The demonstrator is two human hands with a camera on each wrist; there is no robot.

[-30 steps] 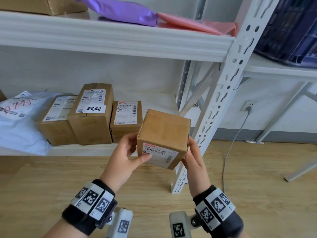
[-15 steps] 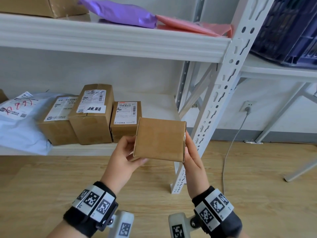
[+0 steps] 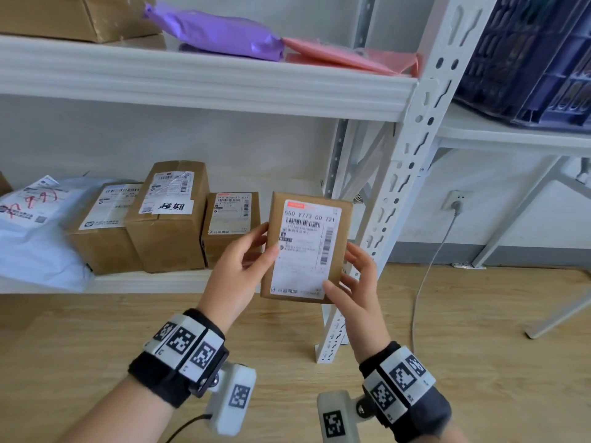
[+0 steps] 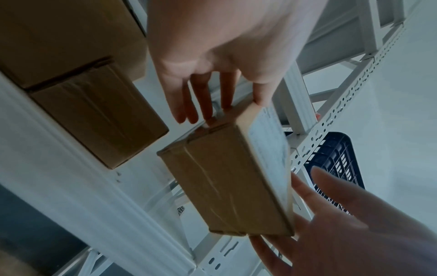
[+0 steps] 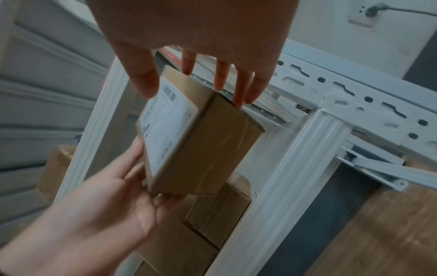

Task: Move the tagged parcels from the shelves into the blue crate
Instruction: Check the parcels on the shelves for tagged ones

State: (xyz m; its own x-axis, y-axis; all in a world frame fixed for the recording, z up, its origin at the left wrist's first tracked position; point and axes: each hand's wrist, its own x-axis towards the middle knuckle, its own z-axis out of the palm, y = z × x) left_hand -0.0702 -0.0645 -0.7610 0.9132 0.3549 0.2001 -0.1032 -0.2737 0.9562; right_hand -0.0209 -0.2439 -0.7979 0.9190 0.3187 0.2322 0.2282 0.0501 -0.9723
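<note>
I hold a small brown cardboard parcel (image 3: 305,247) upright in front of the lower shelf, its white shipping label facing me. My left hand (image 3: 256,247) pinches its left edge, thumb on the front and fingers behind. My right hand (image 3: 351,276) pinches the lower right corner, thumb on the label. In the left wrist view the parcel (image 4: 227,186) hangs between my left hand (image 4: 212,56) and right hand (image 4: 343,224). The right wrist view shows the same parcel (image 5: 208,145) from its other side. The blue crate (image 3: 527,59) stands on a white table at upper right.
Three labelled cardboard boxes (image 3: 169,219) and a white poly bag (image 3: 32,231) lie on the lower shelf. Purple (image 3: 217,33) and pink (image 3: 345,55) bags lie on the upper shelf. The white shelf upright (image 3: 412,148) stands just right of the parcel. A cable (image 3: 428,270) hangs from a wall socket.
Both hands have turned the parcel over. Its label was low on the near face, then hidden, and now faces me with the parcel standing upright.
</note>
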